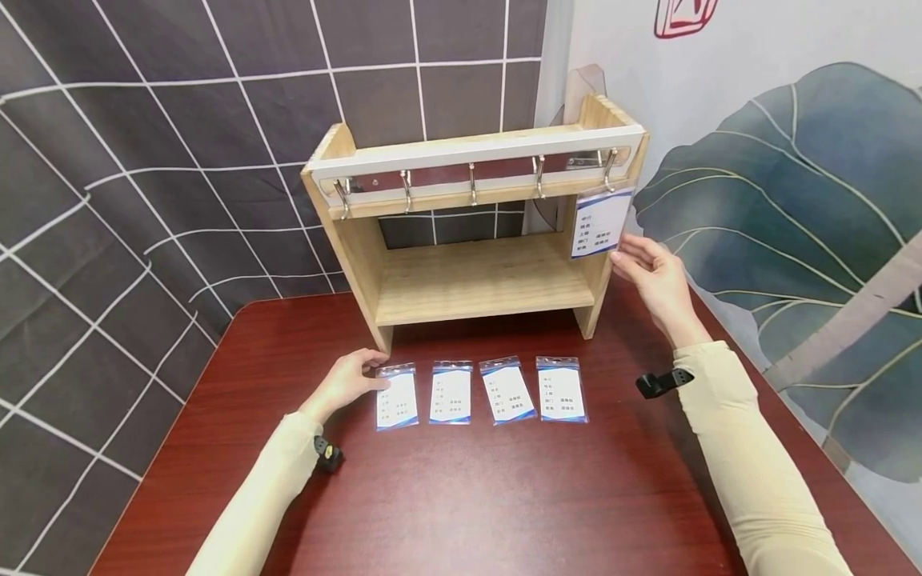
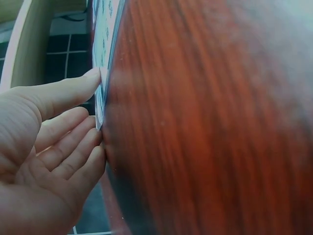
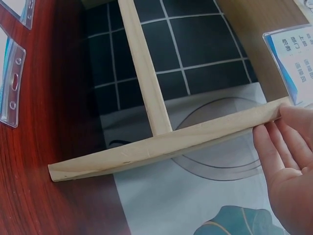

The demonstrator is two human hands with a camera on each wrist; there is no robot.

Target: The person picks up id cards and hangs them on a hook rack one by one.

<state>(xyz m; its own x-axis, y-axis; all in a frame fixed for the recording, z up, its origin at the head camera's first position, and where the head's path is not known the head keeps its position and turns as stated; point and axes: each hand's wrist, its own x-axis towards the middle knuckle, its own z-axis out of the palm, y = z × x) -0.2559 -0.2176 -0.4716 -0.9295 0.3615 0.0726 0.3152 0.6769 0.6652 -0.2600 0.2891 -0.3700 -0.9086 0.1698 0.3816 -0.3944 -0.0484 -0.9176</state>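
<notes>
The leftmost blue-and-white plastic card (image 1: 399, 405) is laid on the red-brown surface (image 1: 468, 504), long way toward the pale wooden shelf (image 1: 483, 280). From its left, it is touched by the part-open left hand (image 1: 347, 382). Whether the matching hung card (image 1: 602, 224) is pinched by the right hand (image 1: 659, 282) cannot be told.

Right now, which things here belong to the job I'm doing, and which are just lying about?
Seemingly part of the job: hanging badge, four badges on the table, row of hooks, wooden shelf.
Just around: dark gridded backdrop, leaf painting, red mark on the pale wall.
</notes>
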